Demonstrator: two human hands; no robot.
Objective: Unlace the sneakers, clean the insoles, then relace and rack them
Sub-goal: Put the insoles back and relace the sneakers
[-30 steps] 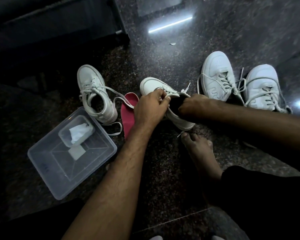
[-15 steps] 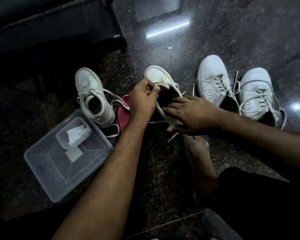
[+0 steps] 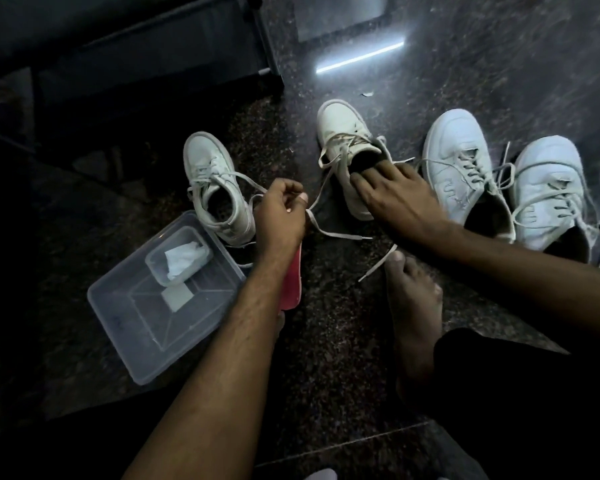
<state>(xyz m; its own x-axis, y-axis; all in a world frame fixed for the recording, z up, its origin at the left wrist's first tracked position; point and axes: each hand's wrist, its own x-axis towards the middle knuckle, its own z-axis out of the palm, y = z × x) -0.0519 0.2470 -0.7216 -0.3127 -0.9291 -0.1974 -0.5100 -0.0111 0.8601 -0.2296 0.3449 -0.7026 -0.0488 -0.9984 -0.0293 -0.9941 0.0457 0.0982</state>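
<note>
Two hands work low over the floor: the left hand (image 3: 280, 211) pinches a lace (image 3: 329, 188) pulled taut from the middle sneaker (image 3: 343, 140), while the right hand (image 3: 392, 197) rests straight fingers (image 3: 362, 181) in its opening. Left, a clear tub (image 3: 125, 327) holds a smaller tray (image 3: 201, 258) with crumpled tissue (image 3: 181, 259).

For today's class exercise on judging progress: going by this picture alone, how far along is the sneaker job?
Early. Done: one red insole lies out on the floor. In hand: the left hand pulls a lace from the middle sneaker, which the right hand steadies. Left: the two right-hand sneakers remain laced; the wipe in the tub lies unused; no shoe is racked.
</note>
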